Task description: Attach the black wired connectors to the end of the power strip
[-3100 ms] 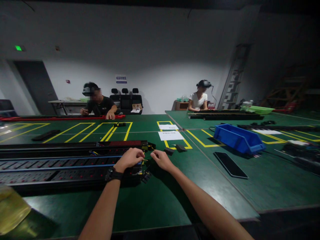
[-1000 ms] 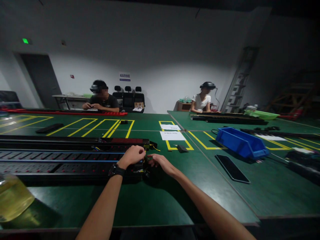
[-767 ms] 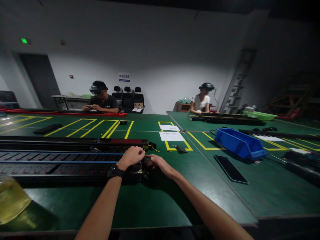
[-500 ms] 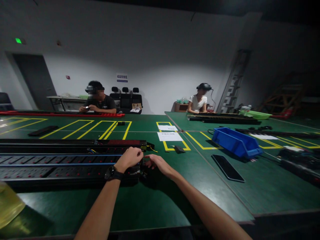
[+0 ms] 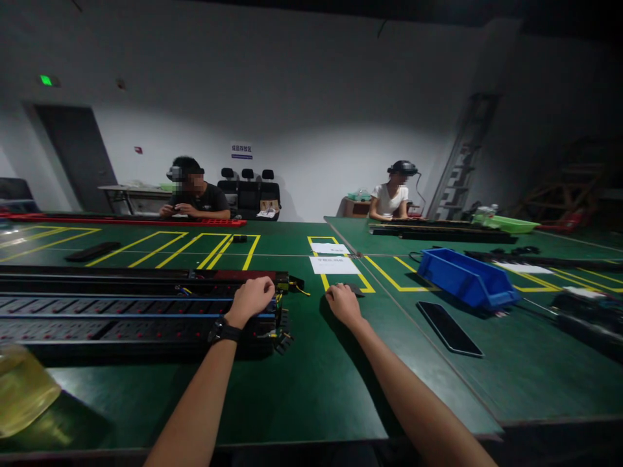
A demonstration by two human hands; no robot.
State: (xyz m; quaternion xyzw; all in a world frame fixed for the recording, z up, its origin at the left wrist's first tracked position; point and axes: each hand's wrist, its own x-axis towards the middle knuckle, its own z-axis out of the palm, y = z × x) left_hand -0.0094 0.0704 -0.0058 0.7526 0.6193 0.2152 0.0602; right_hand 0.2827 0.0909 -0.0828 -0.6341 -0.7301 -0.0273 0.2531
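Several long black power strips (image 5: pixel 146 329) with rows of sockets and small red marks lie side by side on the left of the green table. Over their right end rests my left hand (image 5: pixel 251 301), fingers curled; what they hold, if anything, is hidden. Loose wires and a black plug-like end piece (image 5: pixel 282 338) stick out beside it. To the right, my right hand (image 5: pixel 344 302) is down at the tabletop with its fingertips pinched together. A small black part (image 5: pixel 359 291) lies just behind it, partly covered. Whatever is in the pinch is too small to make out.
Right of my arm are a phone (image 5: pixel 450 329) and a blue bin (image 5: pixel 462 279). Paper sheets (image 5: pixel 333 265) lie ahead, and a jar of yellowish liquid (image 5: pixel 24 391) stands near left. Two co-workers, one person (image 5: pixel 207 201) left and another person (image 5: pixel 389 200) right, sit across the table.
My right hand has moved away from the strips' end, to the right, and reached the table by the small black part. My left hand stays on the strips. The view has shifted slightly.
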